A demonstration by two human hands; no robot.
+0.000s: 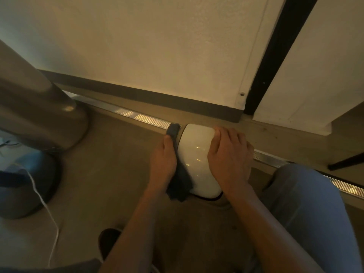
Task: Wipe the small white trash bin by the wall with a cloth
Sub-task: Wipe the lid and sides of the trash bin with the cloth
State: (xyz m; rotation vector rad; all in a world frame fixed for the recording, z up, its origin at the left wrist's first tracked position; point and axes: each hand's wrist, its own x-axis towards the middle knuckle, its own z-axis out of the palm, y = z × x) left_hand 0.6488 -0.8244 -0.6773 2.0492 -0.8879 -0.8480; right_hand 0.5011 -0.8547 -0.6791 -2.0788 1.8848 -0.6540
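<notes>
A small white trash bin with a glossy rounded lid stands on the floor close to the wall. A dark blue-grey cloth lies against the bin's left side. My left hand presses that cloth to the bin, with the fingers straight along it and the cloth sticking out past the fingertips and below the palm. On the bin's right side, my right hand rests with fingers spread over the lid's edge and side, steadying it. The bin's lower body is hidden beneath the lid and my hands.
A metal threshold strip runs along the floor behind the bin, below a dark baseboard. A large grey appliance and a round dark base with a white cord stand at left. My knee is at right.
</notes>
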